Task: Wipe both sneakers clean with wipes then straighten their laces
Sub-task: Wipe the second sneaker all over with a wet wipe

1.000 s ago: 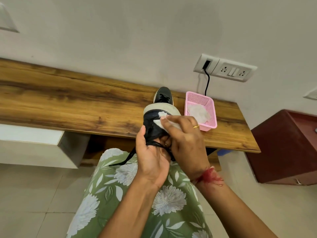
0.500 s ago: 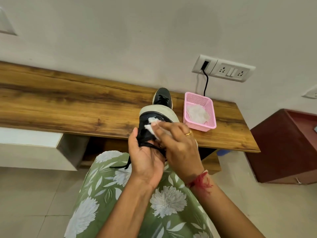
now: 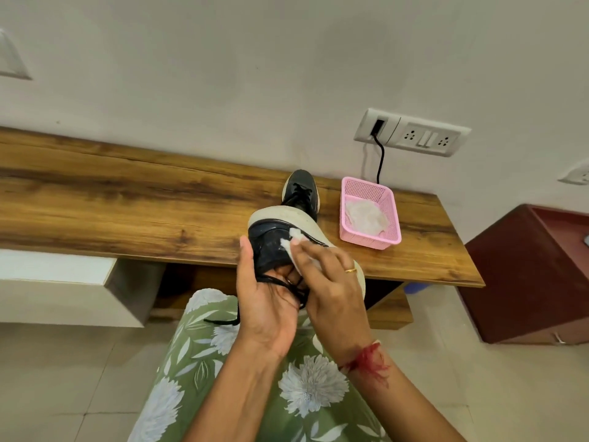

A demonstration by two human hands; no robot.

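Note:
A black sneaker with a pale sole is held up over my lap. My left hand grips it from below, thumb along its left side. My right hand presses a white wipe against the shoe's black upper with straight fingers. Its black laces hang loose between my hands, one end trailing over my knee. The second black sneaker stands on the wooden shelf just behind the first, laces up.
A pink mesh basket holding white wipes sits on the shelf right of the sneakers. A wall socket plate with a black cord hangs above it. A dark red cabinet stands at the right, a white block at the left.
Both hands and the sneaker have shifted a little left and down. The wipe has slid across the black upper toward the sole edge under my right fingers.

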